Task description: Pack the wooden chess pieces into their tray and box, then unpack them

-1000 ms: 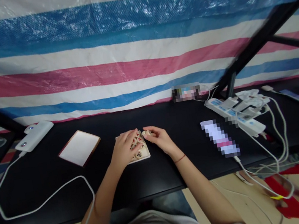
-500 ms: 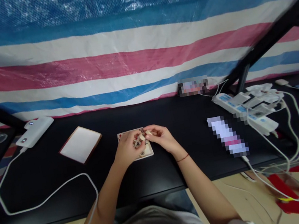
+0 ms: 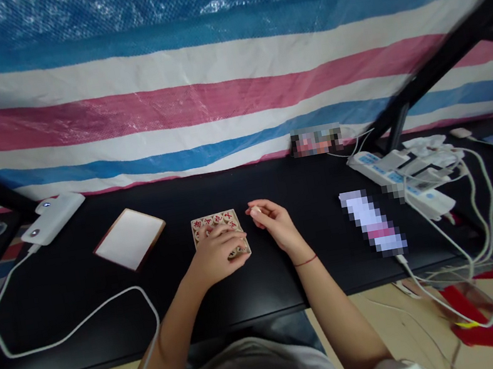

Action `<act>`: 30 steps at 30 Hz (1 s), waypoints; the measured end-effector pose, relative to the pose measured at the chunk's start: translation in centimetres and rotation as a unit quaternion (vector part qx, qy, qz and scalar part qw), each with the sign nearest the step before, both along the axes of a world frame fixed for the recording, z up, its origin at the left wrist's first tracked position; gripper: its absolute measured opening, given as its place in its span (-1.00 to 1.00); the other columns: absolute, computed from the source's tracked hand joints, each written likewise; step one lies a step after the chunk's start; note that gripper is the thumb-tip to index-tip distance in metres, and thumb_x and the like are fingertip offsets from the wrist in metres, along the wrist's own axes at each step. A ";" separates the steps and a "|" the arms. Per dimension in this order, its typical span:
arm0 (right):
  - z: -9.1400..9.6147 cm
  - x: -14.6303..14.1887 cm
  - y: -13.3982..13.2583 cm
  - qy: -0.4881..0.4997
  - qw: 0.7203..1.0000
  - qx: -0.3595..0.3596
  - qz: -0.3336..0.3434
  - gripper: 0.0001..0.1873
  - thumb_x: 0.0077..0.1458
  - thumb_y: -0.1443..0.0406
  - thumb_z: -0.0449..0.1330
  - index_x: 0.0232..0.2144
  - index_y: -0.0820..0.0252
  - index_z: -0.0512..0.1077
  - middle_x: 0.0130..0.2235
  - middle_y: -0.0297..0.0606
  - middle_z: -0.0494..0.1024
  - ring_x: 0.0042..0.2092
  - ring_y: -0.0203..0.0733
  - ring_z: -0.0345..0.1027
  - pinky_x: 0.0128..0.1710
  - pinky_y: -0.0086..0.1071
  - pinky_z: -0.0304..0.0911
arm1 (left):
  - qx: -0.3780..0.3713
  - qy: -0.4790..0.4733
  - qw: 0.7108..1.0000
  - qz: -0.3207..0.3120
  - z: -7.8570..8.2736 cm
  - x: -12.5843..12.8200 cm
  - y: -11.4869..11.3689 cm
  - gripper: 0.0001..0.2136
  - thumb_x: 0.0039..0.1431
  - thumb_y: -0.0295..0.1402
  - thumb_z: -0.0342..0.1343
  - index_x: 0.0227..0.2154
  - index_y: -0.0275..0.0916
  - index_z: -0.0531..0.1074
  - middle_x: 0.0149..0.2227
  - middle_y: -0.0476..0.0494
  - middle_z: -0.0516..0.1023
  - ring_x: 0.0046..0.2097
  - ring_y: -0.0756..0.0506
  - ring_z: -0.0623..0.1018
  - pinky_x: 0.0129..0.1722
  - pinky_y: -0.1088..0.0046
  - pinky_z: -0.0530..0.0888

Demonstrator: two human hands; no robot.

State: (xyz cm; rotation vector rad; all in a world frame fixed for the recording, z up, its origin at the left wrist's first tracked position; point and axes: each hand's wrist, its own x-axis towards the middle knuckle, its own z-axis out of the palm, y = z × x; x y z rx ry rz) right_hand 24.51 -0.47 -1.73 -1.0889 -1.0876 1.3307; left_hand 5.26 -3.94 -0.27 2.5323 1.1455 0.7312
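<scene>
A small square box [image 3: 246,245] on the black table holds several round xiangqi pieces [image 3: 218,219]; red characters show along its far side, black ones near its front right. Over the box lies my left hand [image 3: 218,254], fingers stretched out across the pieces and hiding many of them. Just right of the box, my right hand [image 3: 277,223] pinches a pale xiangqi piece [image 3: 256,209] between thumb and fingers, clear of the box. The marking on that piece cannot be made out.
A box lid [image 3: 129,238] with a white inside lies to the left. Farther left sits a white power bank [image 3: 55,219] with a cable. A phone [image 3: 372,223] and a power strip [image 3: 401,182] with tangled cables occupy the right. Behind the table hangs a striped sheet [image 3: 212,95].
My hands were close together over the box, each with a pale piece at the fingertips. Now my right hand is drawn off to the right, while my left has lowered flat onto the pieces.
</scene>
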 end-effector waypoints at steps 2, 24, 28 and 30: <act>0.1 0.0 0.0 0.004 1.000 -0.001 0.001 -0.63 -0.10 0.07 0.37 -0.26 0.13 0.50 -0.34 -0.28 0.54 -0.44 -0.34 0.27 -0.47 -0.42 0.18 | 0.018 0.007 1.000 -0.001 0.0 0.0 0.0 -0.93 0.13 -0.28 0.20 -0.42 -0.11 0.51 -0.13 0.02 0.62 -0.01 -0.17 0.46 0.05 0.13 0.20; -0.1 -0.3 -0.3 -0.013 0.999 -0.014 0.039 -0.61 -0.07 0.07 0.35 -0.22 0.16 0.48 -0.37 -0.29 0.57 -0.51 -0.38 0.19 -0.48 -0.41 0.14 | 0.074 0.018 0.996 0.037 -0.1 -0.2 -0.2 -0.84 0.22 -0.33 0.08 -0.41 -0.11 0.54 -0.34 0.00 0.63 -0.18 -0.13 0.44 -0.12 0.18 0.18; -0.2 -0.4 -0.4 -0.007 0.999 -0.012 0.043 -0.62 -0.05 0.09 0.35 -0.23 0.17 0.49 -0.35 -0.27 0.58 -0.51 -0.39 0.19 -0.48 -0.42 0.13 | 0.087 0.035 0.995 0.046 0.0 -0.2 -0.3 -0.81 0.24 -0.35 0.05 -0.41 -0.12 0.55 -0.33 -0.03 0.60 -0.19 -0.13 0.42 -0.17 0.22 0.18; -0.2 -0.4 -0.3 -0.009 0.999 -0.012 0.045 -0.63 -0.06 0.09 0.35 -0.24 0.18 0.49 -0.36 -0.28 0.58 -0.50 -0.39 0.20 -0.47 -0.42 0.14 | 0.094 0.034 0.994 0.048 0.1 -0.2 -0.3 -0.81 0.22 -0.35 0.05 -0.42 -0.12 0.55 -0.34 -0.04 0.58 -0.20 -0.12 0.41 -0.17 0.23 0.18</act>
